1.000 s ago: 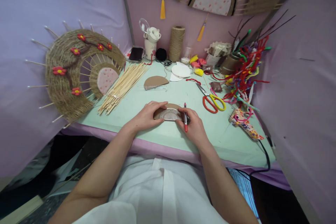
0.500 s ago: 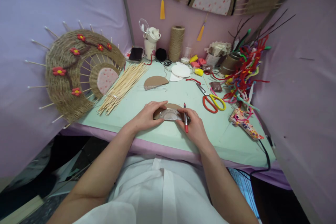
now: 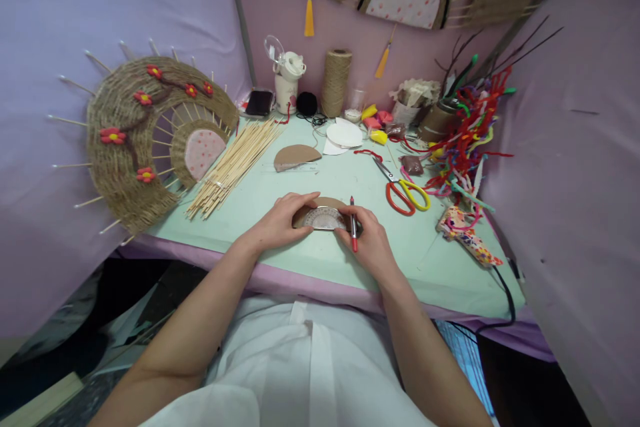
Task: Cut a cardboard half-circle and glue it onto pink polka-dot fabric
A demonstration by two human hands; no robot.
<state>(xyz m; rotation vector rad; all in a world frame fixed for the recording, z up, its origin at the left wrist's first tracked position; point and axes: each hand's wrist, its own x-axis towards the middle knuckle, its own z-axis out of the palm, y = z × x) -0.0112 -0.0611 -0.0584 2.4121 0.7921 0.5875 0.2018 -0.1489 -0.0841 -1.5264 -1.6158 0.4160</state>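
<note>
A clear protractor (image 3: pixel 324 219) lies on top of a brown cardboard half-circle (image 3: pixel 327 201) near the table's front edge. My left hand (image 3: pixel 281 223) grips the left end of the cardboard, thumb along the straight edge and fingers over the curve. At the opposite end, my right hand (image 3: pixel 371 240) pinches the protractor and cardboard between thumb and forefinger. A red and dark pen (image 3: pixel 355 235) is tucked in that same hand, pointing away from me. A second cardboard half-circle (image 3: pixel 296 156) rests farther back, with a clear ruler (image 3: pixel 293 169) along its straight edge.
Thin wooden sticks (image 3: pixel 233 170) lie in a bundle to the left, beside a twine-woven fan (image 3: pixel 115 113). Scissors (image 3: pixel 400 188) and a patterned glue gun (image 3: pixel 469 237) lie to the right. Behind stand a twine spool (image 3: pixel 337 83), a white cup (image 3: pixel 287 90) and colourful pipe cleaners (image 3: pixel 465 127).
</note>
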